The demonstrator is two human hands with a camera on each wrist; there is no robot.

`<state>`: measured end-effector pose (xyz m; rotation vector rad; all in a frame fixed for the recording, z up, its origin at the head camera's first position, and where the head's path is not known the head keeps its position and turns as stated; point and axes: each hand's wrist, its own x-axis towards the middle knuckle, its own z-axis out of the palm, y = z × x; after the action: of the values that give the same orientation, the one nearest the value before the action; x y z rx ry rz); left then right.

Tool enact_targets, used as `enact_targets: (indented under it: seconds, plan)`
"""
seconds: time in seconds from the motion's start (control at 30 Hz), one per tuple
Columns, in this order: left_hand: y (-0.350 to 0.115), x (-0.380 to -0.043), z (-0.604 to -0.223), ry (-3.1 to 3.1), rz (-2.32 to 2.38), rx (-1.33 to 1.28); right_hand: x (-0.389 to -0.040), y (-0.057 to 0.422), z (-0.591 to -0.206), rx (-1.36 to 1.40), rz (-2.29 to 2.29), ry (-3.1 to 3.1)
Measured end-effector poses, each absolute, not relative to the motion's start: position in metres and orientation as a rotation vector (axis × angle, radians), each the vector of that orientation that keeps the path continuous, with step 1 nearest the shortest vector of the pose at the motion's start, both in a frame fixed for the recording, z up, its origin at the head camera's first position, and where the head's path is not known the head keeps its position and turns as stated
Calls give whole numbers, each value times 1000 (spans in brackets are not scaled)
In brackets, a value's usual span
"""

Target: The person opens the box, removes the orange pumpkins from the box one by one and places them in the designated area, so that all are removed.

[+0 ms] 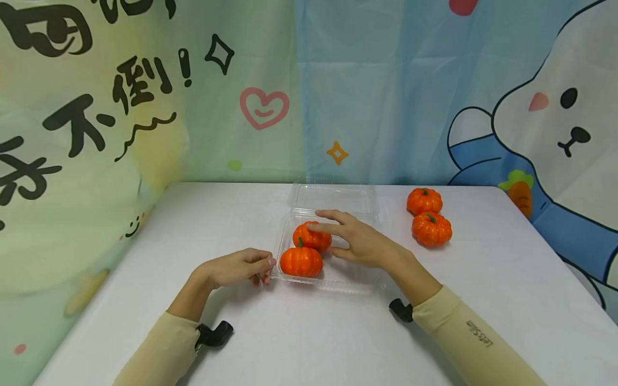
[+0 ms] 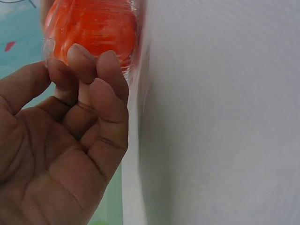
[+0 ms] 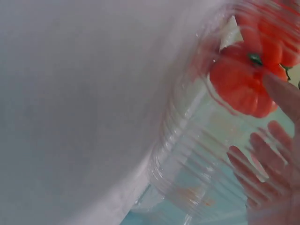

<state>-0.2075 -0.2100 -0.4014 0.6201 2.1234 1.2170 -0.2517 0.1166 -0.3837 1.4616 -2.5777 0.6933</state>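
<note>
A clear plastic clamshell container (image 1: 333, 287) lies on the table with its lid laid back. In its left part sit two small orange pumpkins, a front pumpkin (image 1: 301, 262) and a rear pumpkin (image 1: 316, 236) with a green stem. At the front left corner, my left hand (image 1: 243, 266) pinches the rim between thumb and finger; the left wrist view shows its fingertips (image 2: 80, 56) right at the plastic wall. My right hand (image 1: 354, 238) hovers over the container with fingers spread, the index fingertip overlapping the rear pumpkin. Through the clear wall, the right wrist view shows a pumpkin (image 3: 239, 84) beside that hand.
Two more orange pumpkins, one at the back (image 1: 424, 201) and one in front of it (image 1: 432, 229), stand right of the container on the white table (image 1: 309, 338). A printed curtain (image 1: 386, 96) hangs behind the table's far edge. The open lid (image 1: 333, 198) reaches close to that edge.
</note>
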Motion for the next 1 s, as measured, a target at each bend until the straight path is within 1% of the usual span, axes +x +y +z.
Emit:
enact_targets:
  seconds: [0.17,0.5,0.7,1.0]
  plan:
    - [-210,-206,-401,2130,1215,633,-252,113,-387,1479,637,-2568]
    - [-210,-206,-400,2140,1201,651,-248,116,-384,1373,744,-2593]
    - [-209,-205,-400,2141,1198,635,-248,121,-385,1388,729,-2556]
    - [-208,-206,-399,2141,1191,634,-245,135,-385,1327,663,-2702]
